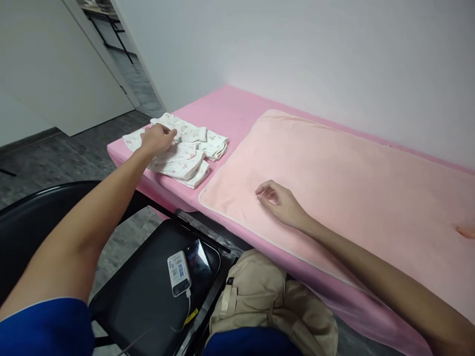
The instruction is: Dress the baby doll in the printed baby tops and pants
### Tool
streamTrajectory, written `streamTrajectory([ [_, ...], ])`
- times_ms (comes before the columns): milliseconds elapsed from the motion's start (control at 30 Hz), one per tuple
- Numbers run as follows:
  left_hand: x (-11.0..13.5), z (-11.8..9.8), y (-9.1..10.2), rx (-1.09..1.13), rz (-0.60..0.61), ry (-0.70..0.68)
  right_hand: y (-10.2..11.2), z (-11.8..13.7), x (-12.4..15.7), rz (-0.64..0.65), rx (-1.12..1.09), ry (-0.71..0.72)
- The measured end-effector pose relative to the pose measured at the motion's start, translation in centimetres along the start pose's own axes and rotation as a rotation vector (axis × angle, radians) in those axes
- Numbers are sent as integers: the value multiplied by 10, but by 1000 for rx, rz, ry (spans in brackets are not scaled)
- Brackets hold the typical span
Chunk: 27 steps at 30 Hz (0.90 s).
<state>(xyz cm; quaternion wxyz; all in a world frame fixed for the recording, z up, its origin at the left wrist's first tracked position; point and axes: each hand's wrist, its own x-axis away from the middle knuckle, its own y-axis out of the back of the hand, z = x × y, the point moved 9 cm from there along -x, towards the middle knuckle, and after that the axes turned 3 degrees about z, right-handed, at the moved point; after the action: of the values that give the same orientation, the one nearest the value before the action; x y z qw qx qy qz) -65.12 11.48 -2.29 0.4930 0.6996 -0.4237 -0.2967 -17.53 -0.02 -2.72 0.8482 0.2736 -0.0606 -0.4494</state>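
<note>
My left hand (158, 138) lies over small folded white clothes (181, 160) with a fine print, at the left end of the pink-covered table. Its thumb stands apart from the bent fingers; some fingertips are hidden, and I see no cloth lifted. The clothes lie in two overlapping layered groups, with sleeves or edges toward the right. My right hand (280, 201) is above the peach blanket (334, 183), loosely curled around an empty gap, and holds nothing. The blanket is spread flat, with a pale border along its near edge.
A black folding chair (133, 291) stands at the near left, with a white power bank (179, 273), its cable and a dark phone (200, 259) on its seat. A white wall (315, 64) runs behind the table. Something orange (466, 231) shows at the right edge.
</note>
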Motion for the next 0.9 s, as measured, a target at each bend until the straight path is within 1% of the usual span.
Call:
streamTrajectory([
  [133,-30,-11,-3,43,14,243,12,10,17,-1,-41,2],
  [200,-38,-15,1,116,-52,353,17,16,26,20,-52,11],
  [267,-40,-23,12,210,-164,396,25,19,37,34,-59,12],
  [333,-38,-40,25,306,-271,344,38,16,49,23,-61,-1],
  [400,-29,-67,38,377,-359,242,52,10,61,1,-54,-26],
  [467,-15,-102,48,412,-416,128,67,3,70,-31,-37,-50],
  [533,6,-148,56,446,-461,-24,82,2,76,-78,-12,-55],
  [567,20,-175,59,477,-470,-124,89,4,77,-111,5,-47],
  [600,37,-206,60,539,-468,-253,98,9,77,-150,27,-26],
  [633,58,-239,60,609,-438,-394,106,17,76,-196,57,9],
  [667,82,-269,60,684,-409,-508,115,28,75,-248,96,57],
  [733,144,-331,61,803,-338,-763,133,53,72,-348,194,171],
  [800,219,-383,63,864,-248,-995,150,77,72,-433,277,275],
  [833,254,-403,62,883,-177,-1061,158,86,76,-471,297,311],
  [867,288,-419,60,898,-79,-1106,167,94,82,-510,300,335],
  [900,319,-431,60,929,2,-1142,176,101,92,-555,294,347],
])
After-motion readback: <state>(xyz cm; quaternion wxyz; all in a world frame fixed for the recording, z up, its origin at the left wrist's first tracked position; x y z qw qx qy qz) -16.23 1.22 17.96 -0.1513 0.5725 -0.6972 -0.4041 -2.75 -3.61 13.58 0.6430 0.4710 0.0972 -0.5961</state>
